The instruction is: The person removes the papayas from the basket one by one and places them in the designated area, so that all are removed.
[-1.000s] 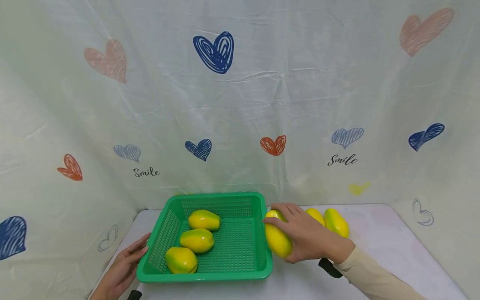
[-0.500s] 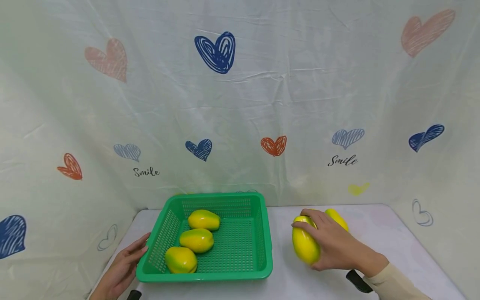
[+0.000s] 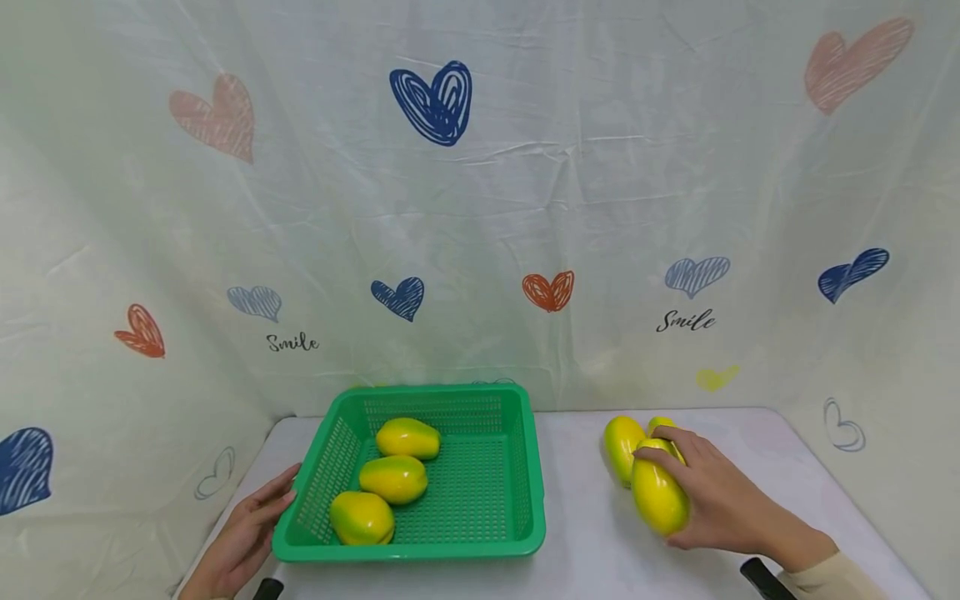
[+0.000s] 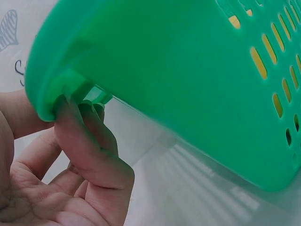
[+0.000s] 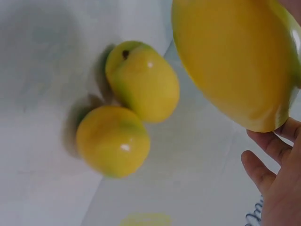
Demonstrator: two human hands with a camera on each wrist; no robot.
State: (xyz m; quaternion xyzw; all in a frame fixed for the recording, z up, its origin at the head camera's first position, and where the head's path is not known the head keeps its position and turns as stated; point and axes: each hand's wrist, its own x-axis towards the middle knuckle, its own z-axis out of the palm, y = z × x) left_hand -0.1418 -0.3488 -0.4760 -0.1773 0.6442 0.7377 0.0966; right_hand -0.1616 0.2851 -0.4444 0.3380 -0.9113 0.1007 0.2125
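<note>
My right hand [image 3: 716, 500] grips a yellow mango [image 3: 660, 497], thumb and fingers around it, over the right side of the table. In the right wrist view this mango [image 5: 235, 61] looms large at upper right, fingertips at its end. Just behind it are two more mangoes: one [image 3: 622, 448] to the left, and another [image 3: 662, 423] partly hidden by the hand. At the left, my left hand [image 3: 243, 533] holds the rim of a green plastic basket [image 3: 408, 552]; the left wrist view shows fingers [image 4: 91, 146] hooked under that rim. Yellow-green mangoes [image 3: 393, 480] lie along the basket's left side.
The white table [image 3: 577, 550] carries everything. Behind it and at both sides hangs a pale curtain [image 3: 480, 208] printed with hearts and "Smile". The basket's right half shows its bare mesh floor [image 3: 480, 492].
My right hand has moved right with the mango, away from the basket's right edge, uncovering one mango at the back. The left hand and basket have stayed put.
</note>
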